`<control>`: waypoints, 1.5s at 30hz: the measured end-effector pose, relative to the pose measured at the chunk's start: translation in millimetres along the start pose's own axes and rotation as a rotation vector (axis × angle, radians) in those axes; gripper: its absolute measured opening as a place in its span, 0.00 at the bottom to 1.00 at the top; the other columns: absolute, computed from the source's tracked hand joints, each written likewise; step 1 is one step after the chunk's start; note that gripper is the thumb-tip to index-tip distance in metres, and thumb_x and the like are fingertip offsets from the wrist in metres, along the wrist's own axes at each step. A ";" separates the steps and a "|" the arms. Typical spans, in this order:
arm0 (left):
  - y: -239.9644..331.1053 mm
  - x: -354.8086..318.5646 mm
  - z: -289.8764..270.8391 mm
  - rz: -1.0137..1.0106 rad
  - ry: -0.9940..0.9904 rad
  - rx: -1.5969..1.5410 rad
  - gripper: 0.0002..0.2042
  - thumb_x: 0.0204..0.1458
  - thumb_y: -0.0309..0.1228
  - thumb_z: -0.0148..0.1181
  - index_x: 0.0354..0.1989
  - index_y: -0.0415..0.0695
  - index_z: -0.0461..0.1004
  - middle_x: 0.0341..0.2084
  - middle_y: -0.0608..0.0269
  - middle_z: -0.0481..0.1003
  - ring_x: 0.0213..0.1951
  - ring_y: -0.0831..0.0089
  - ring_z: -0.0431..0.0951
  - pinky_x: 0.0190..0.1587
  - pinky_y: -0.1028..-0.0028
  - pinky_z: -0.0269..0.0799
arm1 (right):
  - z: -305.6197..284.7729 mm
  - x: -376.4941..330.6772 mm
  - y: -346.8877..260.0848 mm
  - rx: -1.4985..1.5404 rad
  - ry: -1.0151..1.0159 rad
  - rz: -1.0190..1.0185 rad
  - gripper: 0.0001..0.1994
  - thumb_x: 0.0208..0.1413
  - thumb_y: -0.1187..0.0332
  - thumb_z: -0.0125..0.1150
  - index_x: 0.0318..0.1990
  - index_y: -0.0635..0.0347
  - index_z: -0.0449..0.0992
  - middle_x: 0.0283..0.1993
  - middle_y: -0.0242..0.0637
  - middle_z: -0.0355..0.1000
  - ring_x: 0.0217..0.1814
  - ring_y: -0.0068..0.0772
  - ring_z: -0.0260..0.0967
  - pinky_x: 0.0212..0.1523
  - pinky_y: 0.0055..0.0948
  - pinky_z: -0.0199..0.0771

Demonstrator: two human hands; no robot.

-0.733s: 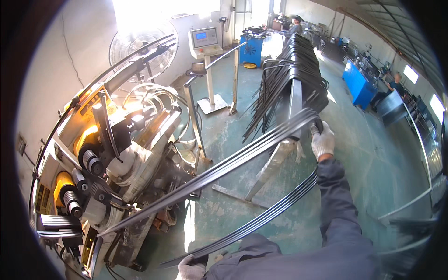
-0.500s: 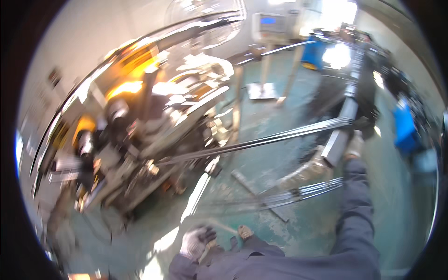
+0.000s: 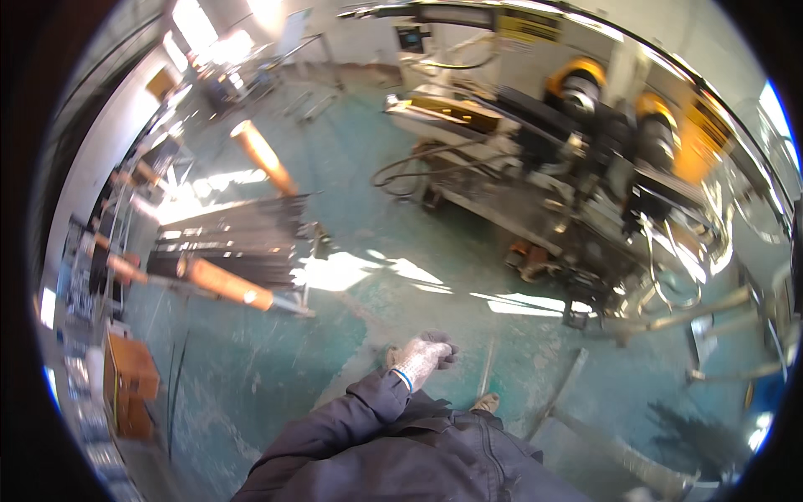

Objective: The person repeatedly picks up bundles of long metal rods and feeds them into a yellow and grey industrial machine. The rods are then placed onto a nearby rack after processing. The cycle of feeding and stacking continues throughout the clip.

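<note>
My left hand (image 3: 425, 357), in a pale knit glove with grey fingers and a blue cuff edge, hangs in front of my dark jacket (image 3: 452, 456). Its fingers are curled in, and I see nothing held in them. It touches nothing else that I can make out; below it lies the green floor, with my shoe (image 3: 486, 403) showing close by. My right hand is out of the picture.
At the right stands a machine (image 3: 535, 209) with orange-and-black cylinders and loose hoses. Left, a rack with orange posts (image 3: 226, 284) carries a bundle of long dark bars (image 3: 226, 238). A brown box (image 3: 132, 368) stands lower left. A flat metal strip (image 3: 559, 385) lies on the floor.
The view has swung left, so the machine now sits at the right and the bar rack appears. My right hand, earlier at a metal tube's end, has left the picture.
</note>
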State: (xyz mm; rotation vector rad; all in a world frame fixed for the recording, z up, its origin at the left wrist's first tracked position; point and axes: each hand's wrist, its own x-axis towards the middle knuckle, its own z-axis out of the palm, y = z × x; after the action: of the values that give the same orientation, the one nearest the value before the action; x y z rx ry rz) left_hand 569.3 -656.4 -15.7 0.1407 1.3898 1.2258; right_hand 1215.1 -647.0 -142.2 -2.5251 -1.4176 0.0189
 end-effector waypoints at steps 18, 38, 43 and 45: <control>342.9 -117.9 -617.2 0.876 1.487 1.008 0.18 0.59 0.33 0.73 0.55 0.39 0.82 0.42 0.49 0.86 0.48 0.50 0.86 0.56 0.56 0.82 | 82.4 -362.4 -748.7 0.197 -0.806 -1.009 0.30 0.59 0.57 0.78 0.65 0.62 0.80 0.55 0.51 0.87 0.59 0.57 0.84 0.64 0.49 0.82; 407.8 -49.6 -735.5 0.439 1.461 1.299 0.04 0.48 0.23 0.68 0.32 0.43 0.80 0.36 0.56 0.83 0.41 0.51 0.80 0.47 0.55 0.75 | 273.0 -850.3 -1064.0 -0.398 -1.000 -1.804 0.73 0.47 0.31 0.82 0.88 0.67 0.43 0.91 0.60 0.45 0.92 0.66 0.40 0.89 0.63 0.41; 405.5 -46.7 -742.6 0.393 1.468 1.289 0.07 0.47 0.19 0.65 0.35 0.42 0.81 0.41 0.54 0.84 0.46 0.49 0.82 0.55 0.53 0.76 | 306.6 -865.3 -1082.2 -0.317 -0.889 -1.906 0.28 0.60 0.58 0.72 0.63 0.63 0.75 0.62 0.49 0.75 0.65 0.53 0.72 0.63 0.52 0.76; 405.6 -45.9 -745.6 0.369 1.482 1.276 0.09 0.44 0.18 0.64 0.34 0.43 0.80 0.39 0.56 0.83 0.43 0.50 0.82 0.50 0.54 0.76 | 304.9 -859.1 -1087.9 -0.248 -1.085 -1.844 0.23 0.60 0.60 0.71 0.58 0.64 0.79 0.56 0.51 0.79 0.61 0.54 0.77 0.59 0.51 0.82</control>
State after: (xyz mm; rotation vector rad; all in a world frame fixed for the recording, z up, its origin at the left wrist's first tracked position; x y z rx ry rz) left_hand -227.5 -930.7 95.7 0.4148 3.4281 0.3383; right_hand -191.2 -766.3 -293.0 -0.1996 -3.5035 0.9167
